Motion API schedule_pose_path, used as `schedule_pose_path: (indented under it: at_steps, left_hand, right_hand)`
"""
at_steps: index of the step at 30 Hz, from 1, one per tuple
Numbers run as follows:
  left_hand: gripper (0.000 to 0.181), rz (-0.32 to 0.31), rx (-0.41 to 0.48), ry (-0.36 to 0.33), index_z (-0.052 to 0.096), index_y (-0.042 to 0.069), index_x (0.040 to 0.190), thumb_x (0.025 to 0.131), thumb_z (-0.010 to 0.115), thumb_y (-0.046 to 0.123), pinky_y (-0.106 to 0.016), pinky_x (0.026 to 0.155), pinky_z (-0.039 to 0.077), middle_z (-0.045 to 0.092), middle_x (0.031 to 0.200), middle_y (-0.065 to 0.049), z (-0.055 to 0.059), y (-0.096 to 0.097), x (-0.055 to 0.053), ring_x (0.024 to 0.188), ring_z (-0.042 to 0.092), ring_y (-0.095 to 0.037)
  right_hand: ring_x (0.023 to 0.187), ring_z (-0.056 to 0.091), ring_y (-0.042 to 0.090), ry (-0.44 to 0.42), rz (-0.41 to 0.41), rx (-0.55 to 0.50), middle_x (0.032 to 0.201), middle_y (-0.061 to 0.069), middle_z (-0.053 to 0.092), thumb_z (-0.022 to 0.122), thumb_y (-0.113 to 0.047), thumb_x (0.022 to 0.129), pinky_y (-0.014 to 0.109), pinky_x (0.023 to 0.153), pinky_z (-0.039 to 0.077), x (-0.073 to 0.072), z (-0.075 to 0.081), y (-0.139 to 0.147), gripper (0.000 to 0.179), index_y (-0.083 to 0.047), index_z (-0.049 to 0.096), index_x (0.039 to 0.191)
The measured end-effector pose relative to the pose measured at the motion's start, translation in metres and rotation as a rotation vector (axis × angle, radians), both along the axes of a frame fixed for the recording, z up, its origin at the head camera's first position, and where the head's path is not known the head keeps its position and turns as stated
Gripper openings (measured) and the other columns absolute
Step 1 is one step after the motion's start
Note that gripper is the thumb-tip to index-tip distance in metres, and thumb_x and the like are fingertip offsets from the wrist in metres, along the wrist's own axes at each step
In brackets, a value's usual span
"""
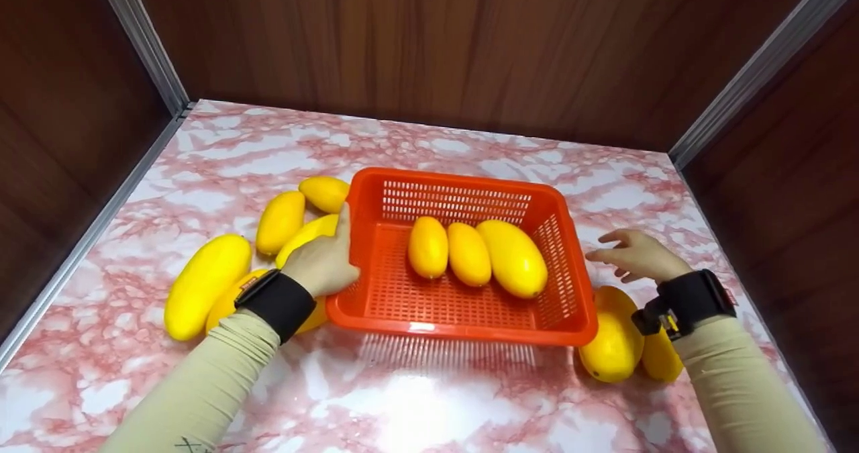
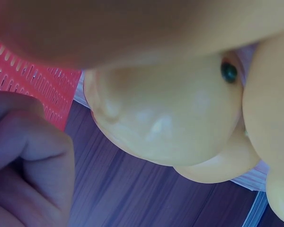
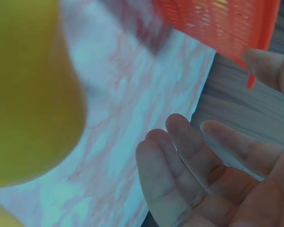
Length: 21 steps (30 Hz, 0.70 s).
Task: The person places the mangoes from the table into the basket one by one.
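A red slotted plastic basket [image 1: 423, 332] is at mid-table, holding three yellow mango-like fruits [image 1: 469, 254]. My left hand [image 1: 325, 255] grips the basket's left rim; the left wrist view shows curled fingers [image 2: 47, 156] beside the red slotted wall. Whether the basket's base touches the table is unclear. Just off the right rim is my right hand [image 1: 637, 255], its fingers loosely extended toward the basket and holding nothing. In the right wrist view its palm and spread fingers [image 3: 156, 175] show. Below that hand lies a large yellow fruit [image 1: 611, 342].
Several more yellow fruits, among them a long one [image 1: 208, 285], lie left of the basket, partly hidden by my left arm. Another fruit [image 1: 661, 358] is partly behind my right wrist. Dark wood panels [image 1: 436, 43] enclose the marbled table [image 1: 376, 399].
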<state>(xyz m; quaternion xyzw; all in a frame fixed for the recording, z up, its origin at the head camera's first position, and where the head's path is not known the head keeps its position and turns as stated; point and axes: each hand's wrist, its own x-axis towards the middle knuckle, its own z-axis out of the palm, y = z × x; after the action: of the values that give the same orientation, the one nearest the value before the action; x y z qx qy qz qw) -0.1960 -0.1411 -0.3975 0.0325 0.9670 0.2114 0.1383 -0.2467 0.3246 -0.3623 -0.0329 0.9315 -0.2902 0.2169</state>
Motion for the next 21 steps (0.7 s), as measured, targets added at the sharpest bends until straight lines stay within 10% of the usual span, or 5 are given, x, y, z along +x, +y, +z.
schedule_pose_path:
  at_steps: [21]
  left_hand:
    - [0.102, -0.009, 0.007, 0.015, -0.016, 0.009, 0.152, 0.082, 0.057, 0.02, -0.036, 0.056, 0.041, 0.056, 0.068, -0.007, -0.001, -0.001, 0.001, 0.058, 0.055, -0.025]
  right_hand:
    - [0.1, 0.055, 0.04, -0.077, -0.013, 0.234, 0.132, 0.038, 0.042, 0.069, -0.052, 0.081, 0.044, 0.073, 0.052, 0.024, -0.022, 0.013, 0.095, 0.011, 0.031, 0.141]
